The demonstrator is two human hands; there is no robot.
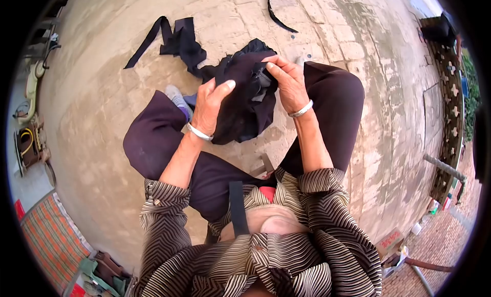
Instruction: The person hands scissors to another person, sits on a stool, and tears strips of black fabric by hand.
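Observation:
A bunched dark cloth (pixel 240 105) hangs between my knees, held up by both hands. My left hand (pixel 210 104) grips its left side, thumb pointing up along the fabric. At the upper right edge, my right hand (pixel 289 80) pinches the cloth between thumb and fingers. A frayed opening with grey lining (pixel 262 85) shows just beside the right fingertips. More crumpled black fabric lies behind the held piece. Dark cloth strips (pixel 181 44) rest on the ground ahead to the left, close to the bunched cloth.
A narrow black strip (pixel 276 16) lies on the paved ground farther ahead. An orange-striped cloth (pixel 53 241) is at the lower left. A low wall with cut-out shapes (pixel 450 97) runs along the right. A pale scooter-like vehicle (pixel 33 90) stands at far left.

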